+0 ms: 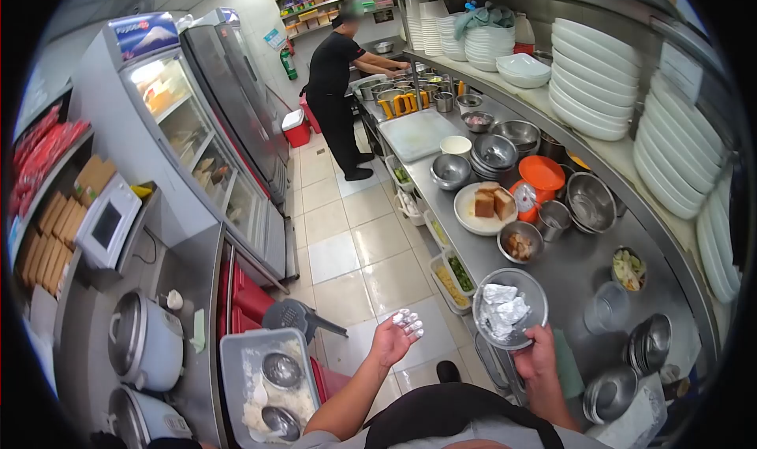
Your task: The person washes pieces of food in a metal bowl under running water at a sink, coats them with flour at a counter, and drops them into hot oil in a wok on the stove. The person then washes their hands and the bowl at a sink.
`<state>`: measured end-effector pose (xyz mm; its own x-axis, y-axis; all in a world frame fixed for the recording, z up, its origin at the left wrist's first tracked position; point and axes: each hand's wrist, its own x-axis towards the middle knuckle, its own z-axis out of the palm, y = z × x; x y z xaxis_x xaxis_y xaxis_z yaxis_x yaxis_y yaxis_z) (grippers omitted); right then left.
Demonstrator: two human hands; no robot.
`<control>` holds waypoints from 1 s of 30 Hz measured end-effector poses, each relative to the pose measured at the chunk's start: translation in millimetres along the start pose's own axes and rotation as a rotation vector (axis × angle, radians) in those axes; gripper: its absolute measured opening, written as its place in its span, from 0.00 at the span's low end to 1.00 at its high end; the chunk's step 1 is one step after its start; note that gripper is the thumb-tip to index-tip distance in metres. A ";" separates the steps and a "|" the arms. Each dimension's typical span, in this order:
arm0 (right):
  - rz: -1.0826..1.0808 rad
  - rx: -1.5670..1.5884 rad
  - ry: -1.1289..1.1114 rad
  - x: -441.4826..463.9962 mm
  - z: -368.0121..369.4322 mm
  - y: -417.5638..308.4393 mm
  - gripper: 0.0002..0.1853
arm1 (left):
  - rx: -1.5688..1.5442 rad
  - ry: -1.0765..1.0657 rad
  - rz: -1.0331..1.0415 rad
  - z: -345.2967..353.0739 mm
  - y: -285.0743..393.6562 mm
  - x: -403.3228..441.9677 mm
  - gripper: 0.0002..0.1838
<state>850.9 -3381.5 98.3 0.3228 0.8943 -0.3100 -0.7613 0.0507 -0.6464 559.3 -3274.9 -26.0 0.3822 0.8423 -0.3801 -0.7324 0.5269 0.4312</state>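
My right hand (539, 354) grips the rim of a metal bowl (536, 293) over the counter's front edge. Inside the bowl lie white, powder-coated pieces (503, 311); what is under the coating is hidden. My left hand (396, 339) is raised over the aisle, palm up and fingers apart, holding nothing. White powder covers its fingertips. To the left of that hand stands a grey plastic bin (229, 362) of white powder, with a metal bowl (281, 370) and a second metal bowl (280, 423) resting in it.
On the steel counter (568, 287) are a plate with bread blocks (495, 203), several metal bowls and an orange container (541, 173). Stacked white bowls (593, 78) fill the shelf above. A co-worker (331, 74) stands farther along. A stool (296, 315) and rice cookers (146, 340) are left.
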 end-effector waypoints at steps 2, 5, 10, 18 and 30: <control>0.045 0.012 -0.005 48.6 26.6 9.3 0.26 | -0.005 -0.023 0.020 -8.2 37.1 37.1 0.12; 0.158 -0.001 -0.121 123.4 44.0 45.7 0.31 | 0.003 0.053 0.083 8.8 89.2 54.4 0.10; 0.295 -0.059 -0.163 219.7 129.1 89.2 0.31 | -0.163 0.101 0.285 -19.7 178.2 86.4 0.10; 0.319 -0.113 -0.152 343.6 246.5 190.3 0.29 | -0.216 0.152 0.420 -69.8 352.7 181.8 0.10; 0.348 -0.247 -0.094 551.3 412.3 315.4 0.30 | -0.250 0.052 0.493 -73.9 629.7 381.2 0.12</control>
<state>556.9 -2689.2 11.0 0.0094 0.8763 -0.4817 -0.6545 -0.3587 -0.6655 202.1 -2630.4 40.2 -0.0641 0.9722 -0.2251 -0.9313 0.0228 0.3636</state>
